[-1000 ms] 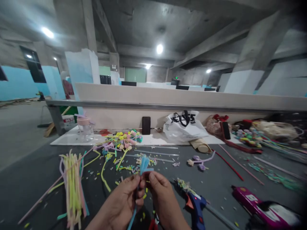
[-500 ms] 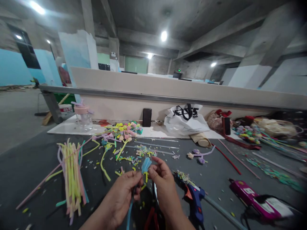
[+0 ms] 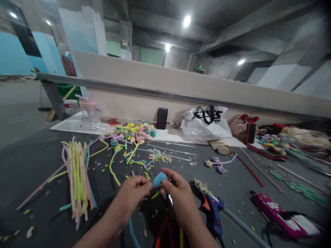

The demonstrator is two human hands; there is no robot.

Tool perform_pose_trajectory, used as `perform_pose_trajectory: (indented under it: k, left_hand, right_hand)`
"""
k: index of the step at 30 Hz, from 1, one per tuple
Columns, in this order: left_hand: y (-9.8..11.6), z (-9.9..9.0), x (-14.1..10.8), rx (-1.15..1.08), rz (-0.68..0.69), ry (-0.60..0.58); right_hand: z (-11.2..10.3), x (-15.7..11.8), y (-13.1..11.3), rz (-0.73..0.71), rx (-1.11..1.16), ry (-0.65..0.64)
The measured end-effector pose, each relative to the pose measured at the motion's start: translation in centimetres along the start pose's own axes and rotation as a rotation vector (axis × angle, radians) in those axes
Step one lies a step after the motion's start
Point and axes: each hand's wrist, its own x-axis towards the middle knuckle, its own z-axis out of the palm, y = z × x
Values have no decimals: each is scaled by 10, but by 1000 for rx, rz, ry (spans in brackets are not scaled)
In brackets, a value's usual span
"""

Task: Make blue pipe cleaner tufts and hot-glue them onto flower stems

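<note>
A small bundle of blue pipe cleaner pieces [image 3: 159, 179] is between my two hands near the middle of the table. My right hand [image 3: 180, 193] pinches it from the right with thumb and fingers. My left hand [image 3: 131, 195] is closed in a pinch at the bundle's left edge; its fingertips partly hide what they grip. Under my right palm a shiny metal blade [image 3: 170, 199] shows, with dark red handles [image 3: 162, 231] in the shadow below, perhaps scissors. A blue pipe cleaner [image 3: 132, 230] curves down below my left wrist.
Pipe cleaners [image 3: 77, 179] lie bundled at left, finished fuzzy flowers [image 3: 137, 131] behind. A blue glue gun [image 3: 215, 210] and a magenta device [image 3: 274, 210] lie at right. Further back are clear glue sticks [image 3: 172, 148], a phone [image 3: 161, 119], a white bag [image 3: 205, 125] and a jar [image 3: 90, 115].
The blue bundle has tilted from nearly upright to slanting rightward. My left fingers have come up to its left edge. The blue pipe cleaner below has dropped lower, and the camera view has tipped downward.
</note>
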Motion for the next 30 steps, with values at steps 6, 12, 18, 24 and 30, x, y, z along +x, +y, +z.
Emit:
perform_pose_trajectory:
  k: [6,12,18,24,30]
  left_hand:
    - [-4,1,0,33,51,28]
    - [-17,5,2,6,210,83]
    - [-23,3,-1,259,449,91]
    - [-23,2,-2,357,427,166]
    - [-30,3,-3,273,433,203]
  right_hand:
    - [4,2,1,92,188,10]
    - [8,0,1,93,212,17]
    - [8,-2,3,90,200,19]
    - [10,-4,0,90,199,34]
    - [12,-5,-1,112,224,55]
